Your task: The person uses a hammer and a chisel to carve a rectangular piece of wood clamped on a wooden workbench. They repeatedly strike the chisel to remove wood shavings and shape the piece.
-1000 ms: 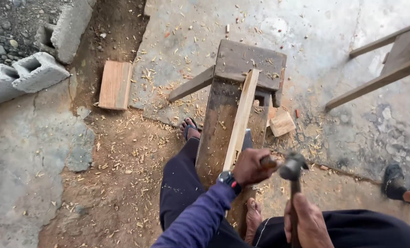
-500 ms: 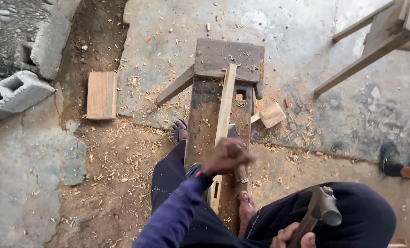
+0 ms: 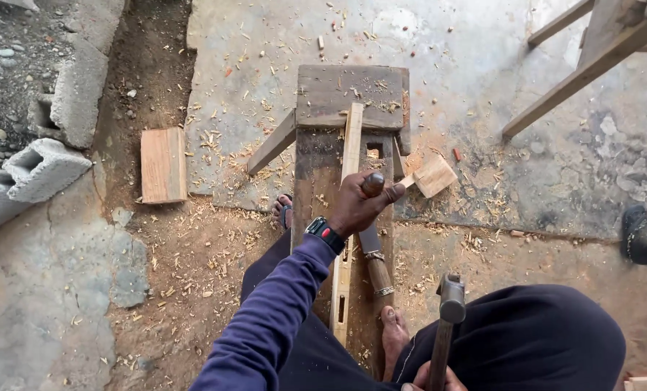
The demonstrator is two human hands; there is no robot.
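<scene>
My left hand [image 3: 363, 204] is closed around the wooden handle of a chisel [image 3: 372, 184], held upright on a long pale wooden strip [image 3: 351, 141]. The strip lies lengthwise on a dark, narrow wooden bench [image 3: 338, 94] between my legs. A second chisel [image 3: 376, 266] lies flat on the bench just below that hand. My right hand [image 3: 426, 380], at the bottom edge, grips the handle of a hammer [image 3: 451, 298]. The hammer's head points up, well short of the chisel.
A small pale wooden block [image 3: 435, 175] lies right of the bench and a flat board [image 3: 163, 165] to its left. Concrete blocks [image 3: 41, 168] sit at far left. Legs of a wooden frame [image 3: 591, 65] cross the top right. Another person's shoe [image 3: 638, 235] is at the right edge. Shavings cover the ground.
The hammer head was up beside my left hand, then dropped back toward my lap and now stands upright there. My left hand has stayed on the chisel over the strip.
</scene>
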